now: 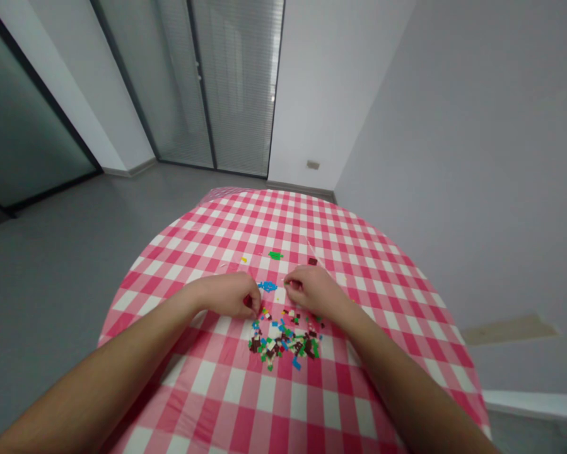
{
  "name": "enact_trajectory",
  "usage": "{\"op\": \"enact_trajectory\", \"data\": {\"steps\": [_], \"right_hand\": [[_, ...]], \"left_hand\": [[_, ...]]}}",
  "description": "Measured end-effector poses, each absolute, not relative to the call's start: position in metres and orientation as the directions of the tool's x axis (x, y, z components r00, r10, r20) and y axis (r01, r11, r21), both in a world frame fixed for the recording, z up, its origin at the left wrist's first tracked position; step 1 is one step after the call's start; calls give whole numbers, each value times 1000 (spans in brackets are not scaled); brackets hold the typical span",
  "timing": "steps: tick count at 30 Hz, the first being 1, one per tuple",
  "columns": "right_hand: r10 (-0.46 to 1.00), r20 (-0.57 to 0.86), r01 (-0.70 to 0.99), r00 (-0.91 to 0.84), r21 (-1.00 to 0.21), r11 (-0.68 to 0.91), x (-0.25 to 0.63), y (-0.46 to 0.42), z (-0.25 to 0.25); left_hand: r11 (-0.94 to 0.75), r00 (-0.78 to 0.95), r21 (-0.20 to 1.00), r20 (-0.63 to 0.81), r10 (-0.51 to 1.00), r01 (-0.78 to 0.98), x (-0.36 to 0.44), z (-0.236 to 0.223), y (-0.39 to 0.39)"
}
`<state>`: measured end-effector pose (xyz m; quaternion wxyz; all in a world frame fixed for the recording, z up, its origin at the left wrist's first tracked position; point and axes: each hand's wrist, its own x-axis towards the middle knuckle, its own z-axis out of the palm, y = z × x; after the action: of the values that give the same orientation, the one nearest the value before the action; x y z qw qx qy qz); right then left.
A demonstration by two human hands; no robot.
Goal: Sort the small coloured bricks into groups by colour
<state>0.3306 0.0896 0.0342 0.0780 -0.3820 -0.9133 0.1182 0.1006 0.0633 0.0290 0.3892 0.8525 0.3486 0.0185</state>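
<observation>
Left hand (233,295) and right hand (316,290), fingers curled, any grip indiscernible; a low left-hand brush could scatter the near loose pieces (283,345)

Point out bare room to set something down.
Bare checked cloth lies beyond the green piece, and again on the near side of the multicoloured pile. Crowded: the pile, plus the blue piece between left hand and right hand.

Small pieces (286,342) of many colours lie in a loose pile on the checked cloth (236,382), with a blue cluster (267,287) and a green cluster (276,255) beyond.
</observation>
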Motion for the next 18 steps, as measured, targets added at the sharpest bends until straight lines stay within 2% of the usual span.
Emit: {"op": "enact_trajectory", "data": {"steps": [2, 4, 11, 18], "right_hand": [[775, 84, 743, -627, -237, 626, 338, 104, 23], [774, 91, 741, -626, -239, 627, 344, 113, 12], [801, 139, 722, -583, -365, 588, 349, 117, 1], [737, 211, 664, -642, -328, 672, 352, 119, -5]], "left_hand": [[-448, 752, 675, -247, 611, 586, 101, 30, 63], [-444, 752, 681, -244, 612, 582, 102, 31, 63], [-456, 757, 675, -242, 607, 581, 103, 31, 63], [-450, 756, 677, -249, 606, 583, 104, 34, 62]]}}
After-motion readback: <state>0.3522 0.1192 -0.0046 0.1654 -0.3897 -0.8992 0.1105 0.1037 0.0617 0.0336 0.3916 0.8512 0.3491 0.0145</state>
